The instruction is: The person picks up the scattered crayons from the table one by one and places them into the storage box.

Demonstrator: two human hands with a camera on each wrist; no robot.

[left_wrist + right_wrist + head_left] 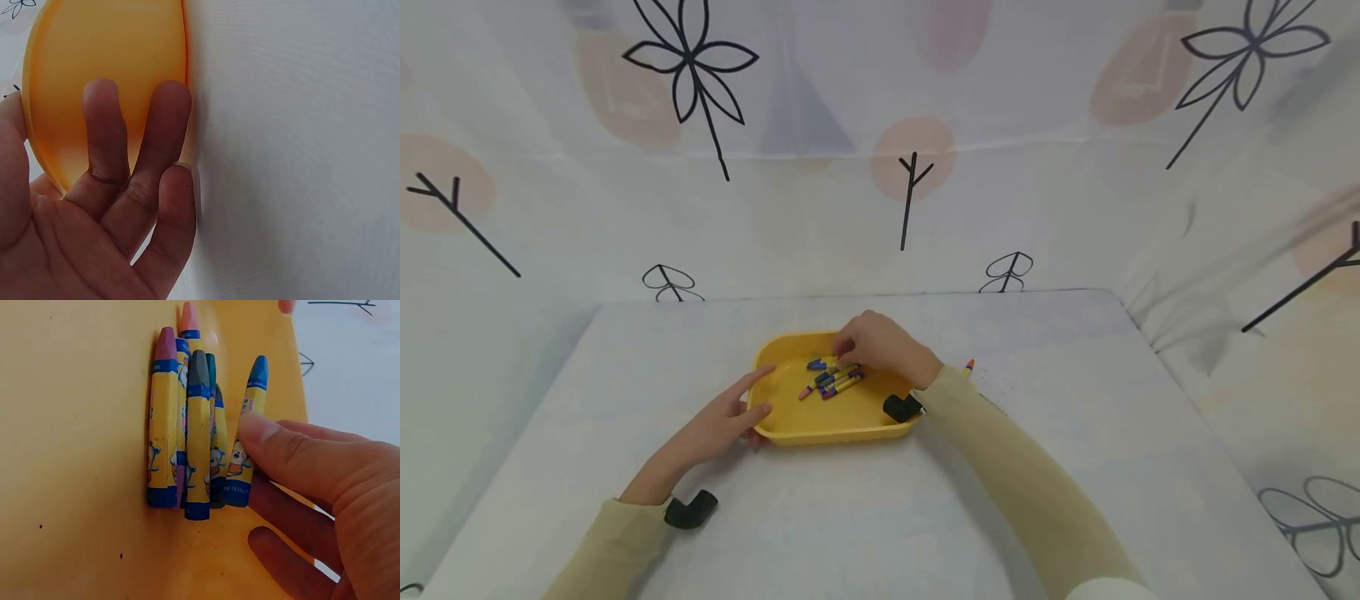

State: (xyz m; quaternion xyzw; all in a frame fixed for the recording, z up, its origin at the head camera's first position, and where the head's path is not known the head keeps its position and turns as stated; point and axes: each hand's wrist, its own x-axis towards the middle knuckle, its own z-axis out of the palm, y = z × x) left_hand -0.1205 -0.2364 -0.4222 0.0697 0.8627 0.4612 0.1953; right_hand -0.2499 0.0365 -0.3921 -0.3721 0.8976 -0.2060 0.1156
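A yellow tray (797, 417) lies on the white table, with several crayons (842, 383) bunched near its middle. At the tray's left end my left hand (722, 425) grips the rim, thumb side over the edge, while other fingers (169, 119) lie against the outer wall. My right hand (880, 343) reaches in over the far side. It pinches a blue crayon (256, 384) between thumb and fingers, close beside the pile. Purple (164, 425), grey (199, 437) and pink crayons (189, 325) show in that pile, side by side in yellow wrappers.
An orange-tipped crayon (969, 367) lies on the table right of the tray, partly behind the right sleeve (1000, 458). Small dark specks dot the table (1037, 383) there. A patterned cloth (820, 225) hangs behind the table.
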